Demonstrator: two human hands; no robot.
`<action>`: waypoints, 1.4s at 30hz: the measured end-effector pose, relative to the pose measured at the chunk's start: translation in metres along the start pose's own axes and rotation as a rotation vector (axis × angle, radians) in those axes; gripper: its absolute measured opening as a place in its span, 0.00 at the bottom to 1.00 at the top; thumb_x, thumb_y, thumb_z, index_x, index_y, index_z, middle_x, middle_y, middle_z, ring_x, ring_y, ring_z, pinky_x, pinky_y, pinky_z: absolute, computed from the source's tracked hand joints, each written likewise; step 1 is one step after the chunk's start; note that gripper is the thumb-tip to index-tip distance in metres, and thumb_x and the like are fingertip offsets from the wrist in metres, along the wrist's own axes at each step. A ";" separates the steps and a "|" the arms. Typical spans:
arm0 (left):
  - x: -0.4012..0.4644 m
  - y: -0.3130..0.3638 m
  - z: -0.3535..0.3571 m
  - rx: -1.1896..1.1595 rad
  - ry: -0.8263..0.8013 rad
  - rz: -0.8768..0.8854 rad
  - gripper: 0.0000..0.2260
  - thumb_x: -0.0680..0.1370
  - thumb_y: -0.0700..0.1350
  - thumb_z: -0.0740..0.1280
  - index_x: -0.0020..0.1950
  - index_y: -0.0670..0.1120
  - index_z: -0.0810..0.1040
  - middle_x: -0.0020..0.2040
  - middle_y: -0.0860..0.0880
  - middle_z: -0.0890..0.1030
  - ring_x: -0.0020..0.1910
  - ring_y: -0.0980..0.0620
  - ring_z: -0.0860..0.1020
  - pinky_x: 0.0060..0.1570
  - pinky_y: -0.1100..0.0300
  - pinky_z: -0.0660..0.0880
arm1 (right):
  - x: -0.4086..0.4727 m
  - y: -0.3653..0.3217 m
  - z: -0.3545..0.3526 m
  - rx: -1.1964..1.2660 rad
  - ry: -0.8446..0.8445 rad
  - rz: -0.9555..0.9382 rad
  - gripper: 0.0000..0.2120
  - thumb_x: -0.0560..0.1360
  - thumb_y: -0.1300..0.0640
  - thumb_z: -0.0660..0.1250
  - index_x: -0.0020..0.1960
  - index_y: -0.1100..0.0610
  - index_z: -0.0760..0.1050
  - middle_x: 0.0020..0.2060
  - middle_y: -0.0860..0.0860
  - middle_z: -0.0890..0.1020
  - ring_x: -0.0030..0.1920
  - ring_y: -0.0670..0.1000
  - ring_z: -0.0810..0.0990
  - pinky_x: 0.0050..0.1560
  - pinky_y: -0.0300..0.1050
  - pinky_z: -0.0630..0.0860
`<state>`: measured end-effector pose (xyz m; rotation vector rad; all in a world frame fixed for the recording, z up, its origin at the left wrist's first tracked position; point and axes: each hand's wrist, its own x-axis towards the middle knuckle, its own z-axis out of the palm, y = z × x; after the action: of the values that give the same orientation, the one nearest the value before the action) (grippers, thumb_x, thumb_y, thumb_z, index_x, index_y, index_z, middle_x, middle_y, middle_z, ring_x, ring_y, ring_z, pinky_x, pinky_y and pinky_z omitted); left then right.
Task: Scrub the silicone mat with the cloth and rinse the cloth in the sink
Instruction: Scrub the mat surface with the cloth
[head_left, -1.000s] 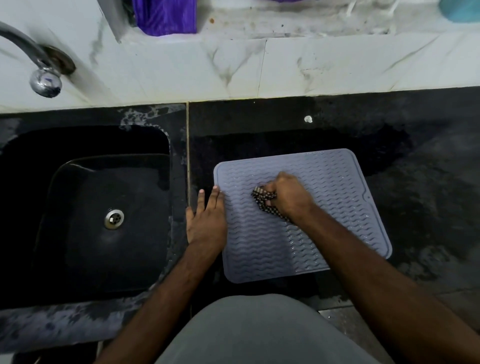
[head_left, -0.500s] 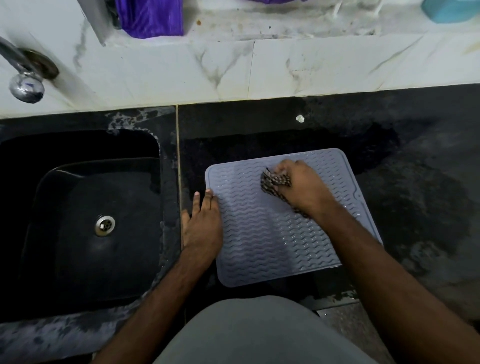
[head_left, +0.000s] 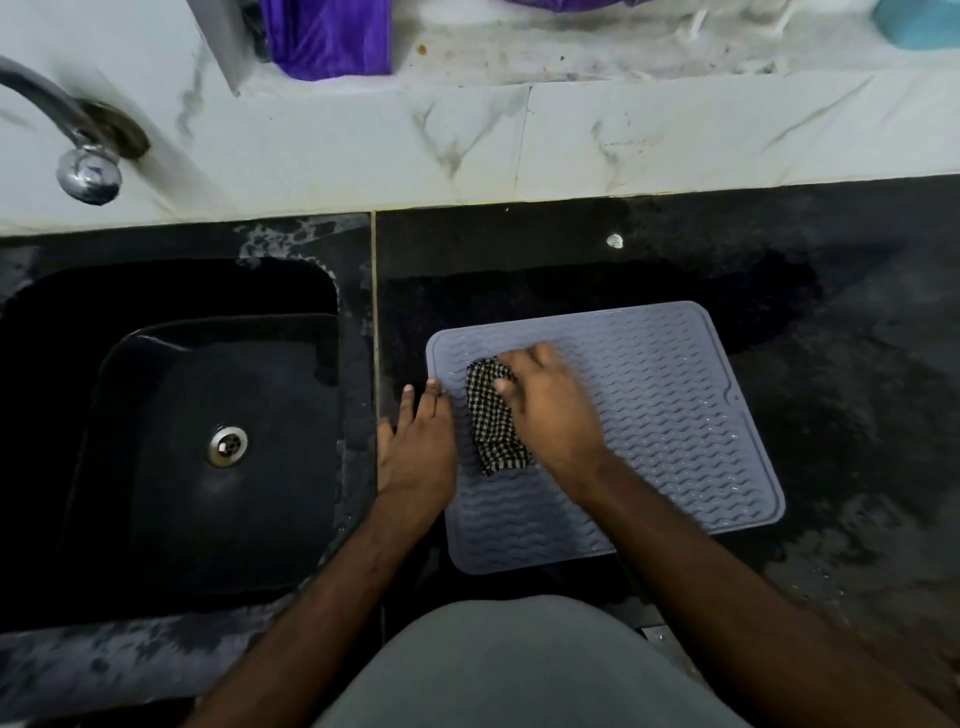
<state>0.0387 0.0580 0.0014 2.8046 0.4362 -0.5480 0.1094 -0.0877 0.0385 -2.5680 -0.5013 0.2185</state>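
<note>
Our right hand (head_left: 550, 410) has its grip pressed down on the checkered cloth (head_left: 491, 415), fingers bunching it against the grey silicone mat (head_left: 675, 415) near the mat's left edge. Our left hand (head_left: 418, 447) lies flat and spread, pinning that edge just beside the sink (head_left: 171, 467). If that hand lifts, we judge the mat could slide on the wet tabletop (head_left: 857, 312).

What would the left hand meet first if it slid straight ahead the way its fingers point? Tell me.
Probably nothing soon: the left hand points away from the person along the mat's left edge, over bare dark counter, until the marble backsplash.
</note>
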 end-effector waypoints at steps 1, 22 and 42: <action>0.000 0.000 0.000 0.008 0.005 -0.003 0.27 0.85 0.40 0.54 0.83 0.47 0.49 0.84 0.53 0.47 0.82 0.48 0.45 0.75 0.40 0.56 | -0.001 -0.009 0.008 -0.010 -0.031 -0.024 0.18 0.83 0.50 0.61 0.70 0.55 0.72 0.62 0.55 0.72 0.60 0.53 0.73 0.61 0.50 0.74; -0.006 0.017 -0.012 0.119 0.006 -0.022 0.29 0.83 0.37 0.53 0.83 0.42 0.45 0.84 0.48 0.47 0.82 0.44 0.44 0.77 0.39 0.51 | -0.031 0.070 -0.015 -0.596 -0.228 -0.133 0.29 0.82 0.62 0.59 0.78 0.42 0.61 0.79 0.42 0.60 0.77 0.60 0.59 0.69 0.57 0.64; -0.019 -0.017 -0.009 0.184 -0.017 -0.047 0.27 0.85 0.41 0.49 0.83 0.47 0.45 0.84 0.51 0.43 0.82 0.46 0.38 0.77 0.39 0.50 | -0.032 -0.014 0.031 -0.511 -0.297 -0.353 0.23 0.83 0.57 0.57 0.76 0.41 0.66 0.78 0.42 0.64 0.75 0.60 0.62 0.67 0.57 0.64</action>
<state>0.0187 0.0718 0.0140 2.9687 0.4711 -0.6521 0.0681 -0.0755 0.0212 -2.8779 -1.2470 0.3890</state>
